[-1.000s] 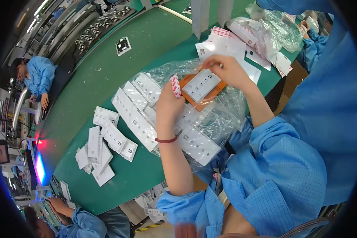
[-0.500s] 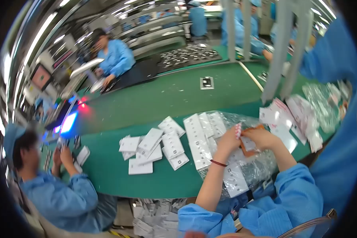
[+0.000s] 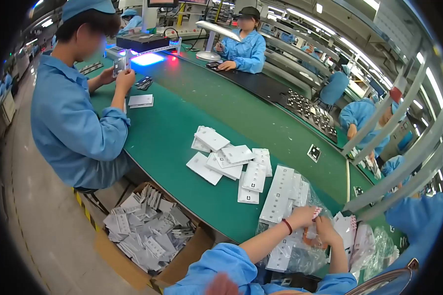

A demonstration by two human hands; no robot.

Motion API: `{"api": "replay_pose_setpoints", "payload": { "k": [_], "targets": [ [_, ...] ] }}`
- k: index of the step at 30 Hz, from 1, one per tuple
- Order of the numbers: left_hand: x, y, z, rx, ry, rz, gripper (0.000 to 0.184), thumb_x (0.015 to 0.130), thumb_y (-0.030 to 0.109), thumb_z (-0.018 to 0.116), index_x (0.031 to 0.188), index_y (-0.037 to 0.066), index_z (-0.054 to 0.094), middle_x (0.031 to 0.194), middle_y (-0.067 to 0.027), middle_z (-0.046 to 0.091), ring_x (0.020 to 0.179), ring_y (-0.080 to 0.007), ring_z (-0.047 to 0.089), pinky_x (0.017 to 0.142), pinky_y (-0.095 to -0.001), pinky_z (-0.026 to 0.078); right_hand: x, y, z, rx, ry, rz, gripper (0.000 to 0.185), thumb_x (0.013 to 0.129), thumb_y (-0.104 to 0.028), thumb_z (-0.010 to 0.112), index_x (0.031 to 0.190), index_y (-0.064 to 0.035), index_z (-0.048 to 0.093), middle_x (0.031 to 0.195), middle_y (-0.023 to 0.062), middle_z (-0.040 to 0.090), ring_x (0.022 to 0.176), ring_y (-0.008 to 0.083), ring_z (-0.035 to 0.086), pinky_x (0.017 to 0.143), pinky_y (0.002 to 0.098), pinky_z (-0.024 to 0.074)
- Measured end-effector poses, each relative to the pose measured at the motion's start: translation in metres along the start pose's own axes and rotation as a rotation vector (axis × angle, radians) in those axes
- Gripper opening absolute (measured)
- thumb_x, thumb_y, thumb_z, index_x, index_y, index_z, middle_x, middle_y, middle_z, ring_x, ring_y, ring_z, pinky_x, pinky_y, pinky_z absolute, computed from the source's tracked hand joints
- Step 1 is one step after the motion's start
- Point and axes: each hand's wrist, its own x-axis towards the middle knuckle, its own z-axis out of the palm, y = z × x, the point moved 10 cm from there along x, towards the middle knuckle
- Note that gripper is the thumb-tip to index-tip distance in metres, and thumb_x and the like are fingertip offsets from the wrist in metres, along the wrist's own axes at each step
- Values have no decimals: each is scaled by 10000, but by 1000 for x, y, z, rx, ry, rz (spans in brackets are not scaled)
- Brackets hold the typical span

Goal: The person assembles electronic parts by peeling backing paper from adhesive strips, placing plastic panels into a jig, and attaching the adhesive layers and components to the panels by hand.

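Observation:
My left hand [image 3: 302, 216], with a red band at its wrist, is closed on a small red-and-white patterned strip [image 3: 316, 213]. My right hand [image 3: 326, 230] is right beside it, fingers bent together; what they pinch is hidden. Under both hands lies a clear plastic bag [image 3: 302, 260], with an orange piece [image 3: 311, 237] partly covered by the right hand. White printed panels [image 3: 276, 194] show through or under the plastic. Left of the bag, a loose pile of white panels [image 3: 226, 158] rests on the green table [image 3: 174, 145].
On the floor a cardboard box [image 3: 103, 248] holds many white panels. A co-worker [image 3: 79, 118] sits at the left, holding a small part. Grey metal posts [image 3: 403, 162] and crumpled plastic [image 3: 376, 250] are at the right. Across the table another person [image 3: 246, 51] works beneath a lamp [image 3: 216, 30].
My view has swung left, bringing the box and the co-worker more fully into sight. My hands stay over the bag and have drawn closer together; less of the orange piece shows.

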Motion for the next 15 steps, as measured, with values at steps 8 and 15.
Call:
{"api": "replay_pose_setpoints", "payload": {
  "k": [8,15],
  "targets": [
    [5,0,1,-40,25,15,359,746,203,530,1083,80,519,968,-124,624,867,-295,610,710,-396,489,6,11,13,-100,-168,-58,916,423,-226,758,1187,49,334,1130,279,415,1076,418,410,936,431,356],
    [-13,31,-29,-109,48,246,352,672,141,550,1008,38,572,1054,-130,597,975,-280,572,772,-363,470,16,-12,-4,-83,-61,-286,1084,358,-314,822,1242,51,311,1239,260,376,1161,409,352,995,404,309]
  ]
}}
